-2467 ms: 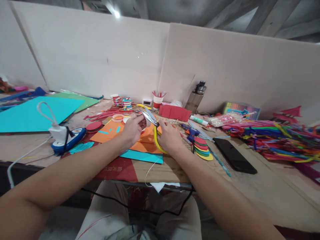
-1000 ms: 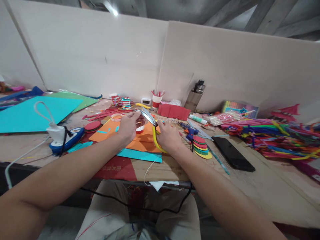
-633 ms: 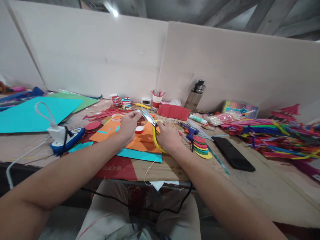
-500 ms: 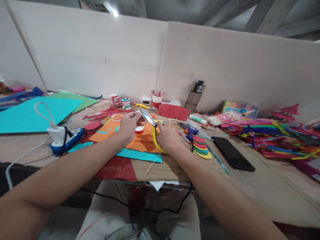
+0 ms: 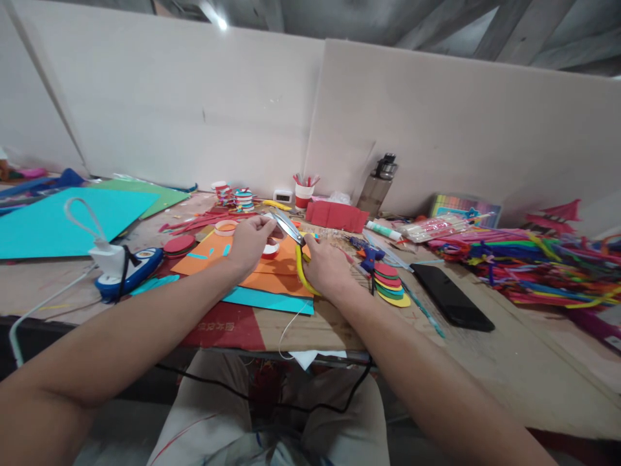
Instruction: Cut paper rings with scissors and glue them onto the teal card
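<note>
My right hand [image 5: 328, 264] grips a pair of scissors [image 5: 290, 229] with yellow handles, the metal blades pointing up and left. Close to the blade tips, my left hand [image 5: 251, 244] is closed in a pinch. A small whitish piece shows at its fingertips, too small to name. Beneath both hands lie orange sheets [image 5: 269, 283] with small blue strips on them, over a blue sheet [image 5: 272, 300]. Between the hands on the orange sheet rests a small red and white ring-shaped piece [image 5: 270, 250], partly hidden by my left fingers.
To the right are stacked coloured discs [image 5: 389, 285], a black phone [image 5: 451, 298] and bundled pipe cleaners [image 5: 528, 259]. A bottle [image 5: 376, 191] and a red-white cup [image 5: 304, 194] stand behind. At left sit a blue power strip [image 5: 130, 275] and red discs [image 5: 179, 244].
The scissor blades look slightly closer together. Both hands stay almost in place, and the whole view has shifted a little.
</note>
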A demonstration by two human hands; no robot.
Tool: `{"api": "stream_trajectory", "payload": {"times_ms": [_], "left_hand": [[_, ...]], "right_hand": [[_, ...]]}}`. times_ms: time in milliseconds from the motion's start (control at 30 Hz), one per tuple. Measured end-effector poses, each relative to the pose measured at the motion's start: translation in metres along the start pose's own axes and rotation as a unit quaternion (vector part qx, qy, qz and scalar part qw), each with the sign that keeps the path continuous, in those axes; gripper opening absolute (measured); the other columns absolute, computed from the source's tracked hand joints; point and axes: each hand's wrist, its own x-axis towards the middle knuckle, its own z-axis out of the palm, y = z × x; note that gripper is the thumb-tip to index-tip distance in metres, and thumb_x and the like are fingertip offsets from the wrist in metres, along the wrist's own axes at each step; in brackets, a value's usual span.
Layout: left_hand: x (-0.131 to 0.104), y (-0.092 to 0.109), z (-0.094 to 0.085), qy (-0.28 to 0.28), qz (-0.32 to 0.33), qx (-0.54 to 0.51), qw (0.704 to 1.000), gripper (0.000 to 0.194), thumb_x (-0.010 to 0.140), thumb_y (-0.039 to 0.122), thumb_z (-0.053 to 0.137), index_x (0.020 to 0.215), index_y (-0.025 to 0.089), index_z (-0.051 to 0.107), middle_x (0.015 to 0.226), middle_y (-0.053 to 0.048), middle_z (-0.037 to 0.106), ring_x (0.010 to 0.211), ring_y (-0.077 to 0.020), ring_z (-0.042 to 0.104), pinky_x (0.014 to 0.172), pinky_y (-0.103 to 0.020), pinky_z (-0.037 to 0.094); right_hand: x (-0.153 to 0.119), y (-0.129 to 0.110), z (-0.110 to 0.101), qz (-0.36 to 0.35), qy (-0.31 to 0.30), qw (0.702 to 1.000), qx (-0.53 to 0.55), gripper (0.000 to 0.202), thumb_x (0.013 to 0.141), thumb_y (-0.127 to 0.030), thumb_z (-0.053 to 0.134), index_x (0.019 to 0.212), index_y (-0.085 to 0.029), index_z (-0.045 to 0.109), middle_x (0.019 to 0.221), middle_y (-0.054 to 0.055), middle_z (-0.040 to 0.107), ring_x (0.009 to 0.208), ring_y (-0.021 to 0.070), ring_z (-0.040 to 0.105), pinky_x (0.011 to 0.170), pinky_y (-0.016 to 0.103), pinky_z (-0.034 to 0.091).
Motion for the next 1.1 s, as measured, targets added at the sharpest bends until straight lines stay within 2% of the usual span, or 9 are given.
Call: {"api": "stream_trajectory", "payload": {"times_ms": [233, 600, 933, 1100], "left_hand": [[0.0023, -0.0042, -0.0022, -0.012, 0.028, 0.036, 0.999, 0.021, 0.076, 0.033, 0.062, 0.072, 0.013, 0.063, 0.068, -0.006, 0.069, 0.064, -0.0144, 0.065, 0.056, -0.022, 0.047], [0.0037, -0.003, -0.0028, -0.018, 0.013, 0.008, 1.0, 0.023, 0.073, 0.035, 0.065, 0.07, 0.012, 0.063, 0.068, -0.007, 0.069, 0.061, -0.0137, 0.064, 0.054, -0.022, 0.047], [0.0047, -0.0065, -0.0035, -0.008, 0.067, 0.025, 0.997, 0.019, 0.077, 0.032, 0.062, 0.072, 0.014, 0.064, 0.067, -0.004, 0.068, 0.062, -0.0133, 0.064, 0.054, -0.022, 0.048], [0.0062, -0.0063, -0.0035, -0.002, 0.076, 0.044, 0.996, 0.019, 0.077, 0.031, 0.061, 0.068, 0.014, 0.063, 0.068, -0.004, 0.067, 0.063, -0.0129, 0.064, 0.053, -0.021, 0.049]], "right_hand": [[0.0016, 0.0005, -0.0008, 0.001, -0.003, 1.0, -0.02, 0.033, 0.09, -0.027, 0.041, 0.123, -0.021, 0.047, 0.104, 0.014, 0.065, 0.087, 0.0269, 0.067, 0.07, 0.033, 0.047], [0.0003, -0.0015, -0.0085, 0.009, -0.019, 0.999, -0.032, 0.042, 0.093, -0.024, 0.038, 0.134, -0.021, 0.042, 0.112, 0.016, 0.064, 0.091, 0.0264, 0.067, 0.076, 0.034, 0.048], [0.0011, 0.0001, -0.0058, 0.001, -0.003, 1.0, -0.021, 0.037, 0.091, -0.025, 0.04, 0.127, -0.022, 0.048, 0.1, 0.013, 0.068, 0.085, 0.0282, 0.067, 0.071, 0.035, 0.048], [0.0015, -0.0001, -0.006, -0.002, -0.007, 1.0, -0.014, 0.037, 0.088, -0.023, 0.041, 0.125, -0.02, 0.049, 0.101, 0.014, 0.068, 0.086, 0.0282, 0.067, 0.071, 0.035, 0.048]]}}
